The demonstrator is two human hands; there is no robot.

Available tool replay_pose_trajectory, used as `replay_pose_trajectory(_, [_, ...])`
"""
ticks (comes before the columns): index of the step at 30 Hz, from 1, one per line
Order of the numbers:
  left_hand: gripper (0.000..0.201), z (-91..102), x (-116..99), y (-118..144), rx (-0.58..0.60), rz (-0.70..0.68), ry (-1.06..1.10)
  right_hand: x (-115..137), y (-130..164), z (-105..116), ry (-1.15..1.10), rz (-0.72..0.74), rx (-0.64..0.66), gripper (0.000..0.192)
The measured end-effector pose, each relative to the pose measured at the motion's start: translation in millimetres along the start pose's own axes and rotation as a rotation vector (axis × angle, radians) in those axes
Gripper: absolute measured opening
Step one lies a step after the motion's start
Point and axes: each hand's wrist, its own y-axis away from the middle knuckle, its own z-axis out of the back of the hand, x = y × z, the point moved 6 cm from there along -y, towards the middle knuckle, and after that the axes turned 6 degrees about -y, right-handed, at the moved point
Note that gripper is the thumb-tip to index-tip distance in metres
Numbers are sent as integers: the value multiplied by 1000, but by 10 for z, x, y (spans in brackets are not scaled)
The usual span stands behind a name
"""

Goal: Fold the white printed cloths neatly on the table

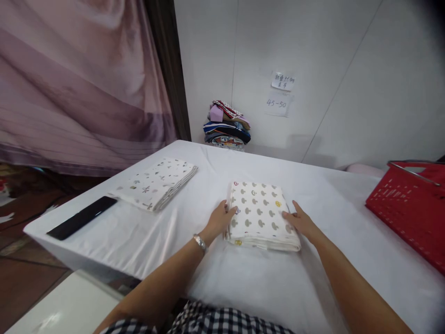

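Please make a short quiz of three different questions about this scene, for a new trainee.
1. True or false: both hands touch the folded white cloth with mushroom print.
2. Which thing stands at the table's right edge? A) a red plastic basket B) a blue bucket C) a cardboard box
3. What lies on the white tablecloth near its left corner, beside the second folded white printed cloth?

Key
1. True: the left hand rests at its left edge, the right hand at its right edge.
2. A, the red plastic basket.
3. A flat black rectangular device.
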Motion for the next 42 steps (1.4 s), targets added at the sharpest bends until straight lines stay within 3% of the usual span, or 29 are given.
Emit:
replay_pose_trajectory(4, [73, -3, -49, -189, 20, 97, 100, 57, -179, -127, -235, -63, 38, 87])
replay_pose_trajectory(9, [63, -131, -17, -292, 188, 127, 187, -4, -239, -200, -270, -18, 31, 87])
replay_pose_trajectory(14, [73, 113, -279, -602, 46, -27, 148, 217, -207, -158, -337, 132, -78, 81])
replay_pose_trajectory(19, [77, 327, -540, -1001, 1, -8, 4, 391, -477, -169, -267, 140, -141, 83])
replay_pose_trajectory(22, [78, 257, -447, -1069, 38, 25, -83, 252, -606, -224, -152, 59, -139, 84])
replay_pose_trajectory(25, [72, 152, -267, -976, 27, -5, -136, 88, -543, -242, -135, 100, -170, 77])
replay_pose_trajectory(28, [53, 141, -163, -789, -103, -128, -184, 33, -305, -192, -139, 286, -294, 59])
replay_pose_trajectory(32, [28, 149, -314, -435, -325, -551, -285, 170, 94, -186, -95, 647, -415, 32])
replay_pose_trajectory(34, [22, 58, -423, -278, -313, -744, -360, 296, 241, -262, -10, 819, -385, 23])
replay_pose_trajectory(37, [19, -106, -535, -166, -226, -878, -455, 453, 351, -418, 164, 988, -290, 18])
replay_pose_trajectory(42, [18, -260, -585, -203, -101, -907, -527, 467, 305, -539, 343, 955, -248, 19])
